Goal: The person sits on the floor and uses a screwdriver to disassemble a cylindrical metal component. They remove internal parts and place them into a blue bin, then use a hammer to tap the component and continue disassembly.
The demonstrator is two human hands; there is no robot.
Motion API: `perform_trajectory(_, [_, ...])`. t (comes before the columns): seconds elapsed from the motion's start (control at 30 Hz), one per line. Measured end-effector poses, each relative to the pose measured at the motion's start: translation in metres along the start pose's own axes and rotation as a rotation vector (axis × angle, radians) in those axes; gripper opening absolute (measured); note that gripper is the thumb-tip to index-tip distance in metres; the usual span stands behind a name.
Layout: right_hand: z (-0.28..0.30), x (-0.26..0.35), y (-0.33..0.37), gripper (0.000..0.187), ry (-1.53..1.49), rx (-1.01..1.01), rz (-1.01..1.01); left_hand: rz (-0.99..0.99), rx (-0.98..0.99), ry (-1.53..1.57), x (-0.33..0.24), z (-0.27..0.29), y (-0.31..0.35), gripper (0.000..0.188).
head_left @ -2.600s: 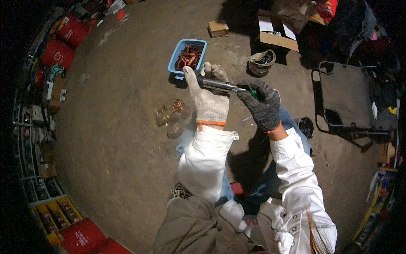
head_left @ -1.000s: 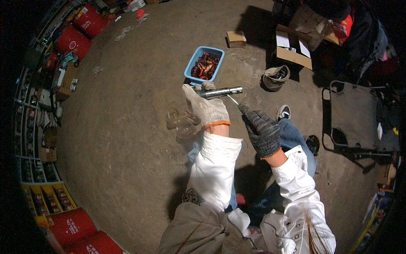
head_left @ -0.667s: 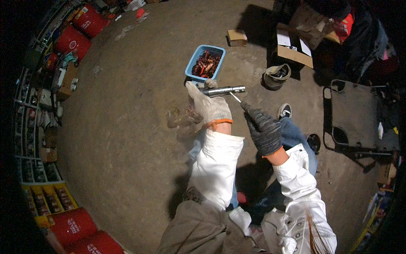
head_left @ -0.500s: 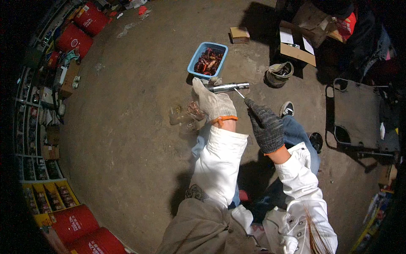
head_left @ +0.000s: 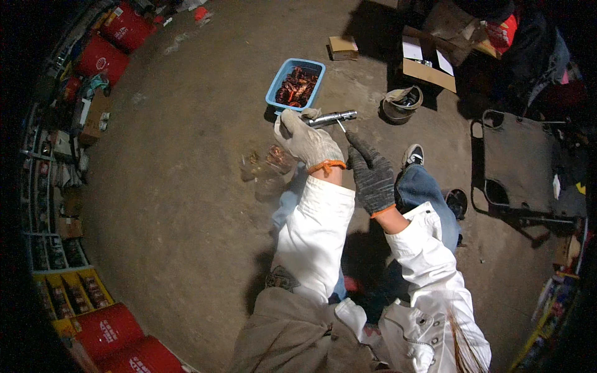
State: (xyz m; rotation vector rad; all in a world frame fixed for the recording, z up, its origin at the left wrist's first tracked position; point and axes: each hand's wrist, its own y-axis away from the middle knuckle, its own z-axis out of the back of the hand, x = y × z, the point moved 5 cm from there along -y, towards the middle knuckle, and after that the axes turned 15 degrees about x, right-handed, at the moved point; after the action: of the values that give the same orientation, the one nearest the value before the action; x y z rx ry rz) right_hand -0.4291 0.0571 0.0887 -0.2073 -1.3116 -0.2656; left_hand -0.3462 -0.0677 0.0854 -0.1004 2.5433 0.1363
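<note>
My left hand, in a pale work glove with an orange cuff, is closed around a shiny metal cylinder. The cylinder lies roughly level and points to the right; its left end is hidden in the glove. In a dark grey glove, my right hand grips a thin light-coloured rod, whose tip meets the near side of the cylinder. Most of the rod is covered by the fingers. Just beyond my left hand stands a blue plastic basin holding several dark, reddish-brown parts.
Copper-coloured pieces in clear plastic lie left of my left hand. Farther off are a small cardboard box, a dark bucket and an open carton. A folding chair is at right; shelves and red drums line the left.
The whole view has shifted slightly to the left. Both hands, still holding the cylinder and rod, have moved a little away from me. The rod still meets the cylinder.
</note>
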Motion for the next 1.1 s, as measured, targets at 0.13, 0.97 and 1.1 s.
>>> perform_trajectory(0.13, [-0.003, 0.012, 0.0, 0.034, 0.671, -0.04, 0.062, 0.018, -0.019, -0.022, 0.002, -0.001, 0.002, 0.036])
perform_trajectory(0.97, [0.025, -0.019, -0.021, 0.03, 0.324, 0.259, -0.007, 0.134, 0.143, -0.5, 0.011, -0.008, 0.017, 0.034])
perform_trajectory(1.1, [-0.003, -0.04, -0.005, 0.029, 0.275, 0.124, -0.235, 0.061, 0.24, -0.598, 0.018, -0.014, 0.02, 0.035])
